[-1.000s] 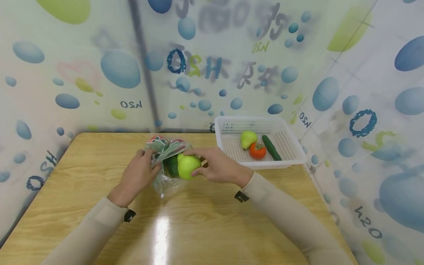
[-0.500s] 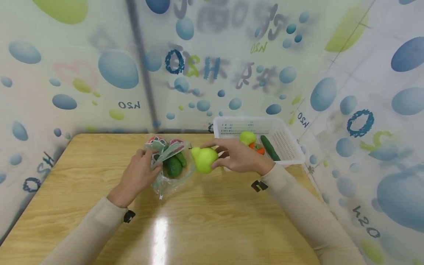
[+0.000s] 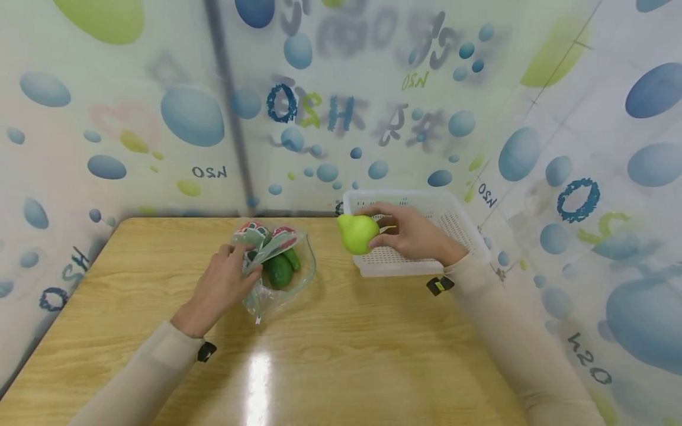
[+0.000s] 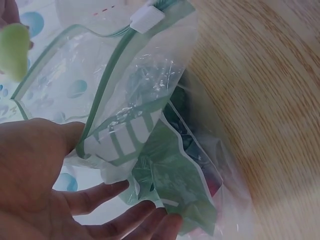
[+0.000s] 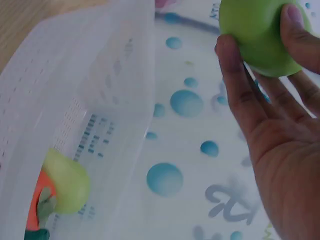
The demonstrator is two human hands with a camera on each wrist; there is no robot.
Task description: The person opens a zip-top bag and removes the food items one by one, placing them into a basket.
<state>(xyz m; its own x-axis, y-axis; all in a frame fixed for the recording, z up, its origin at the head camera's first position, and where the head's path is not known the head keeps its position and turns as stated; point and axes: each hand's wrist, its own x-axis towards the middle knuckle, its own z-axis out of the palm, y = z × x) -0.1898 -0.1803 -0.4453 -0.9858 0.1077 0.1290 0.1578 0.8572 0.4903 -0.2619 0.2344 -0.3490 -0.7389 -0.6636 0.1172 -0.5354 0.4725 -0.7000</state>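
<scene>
My right hand (image 3: 412, 234) holds a yellow-green pear (image 3: 358, 234) between thumb and fingers, over the left side of a white slotted plastic basket (image 3: 394, 270). In the right wrist view the basket holds another pear (image 5: 67, 182), an orange-red tomato (image 5: 37, 197) with green leaves, and something dark green at the frame edge. My left hand (image 3: 226, 284) pinches the edge of a clear slider zip bag (image 3: 301, 278) with green print, keeping its mouth apart. Inside the bag lie a dark green avocado-like piece (image 3: 279, 271), a slimmer green piece (image 3: 292, 258) and red-patterned items (image 3: 285, 235).
The wooden table (image 3: 341, 349) meets a wall (image 3: 298, 154) printed with blue and green bubbles along its back edge. Another printed wall (image 3: 602, 236) stands close by on the right. The bag's white slider (image 4: 147, 19) shows near the left wrist camera.
My right hand has drawn the pear out of the bag's mouth and carried it right and back to the basket. My left hand stays at the bag.
</scene>
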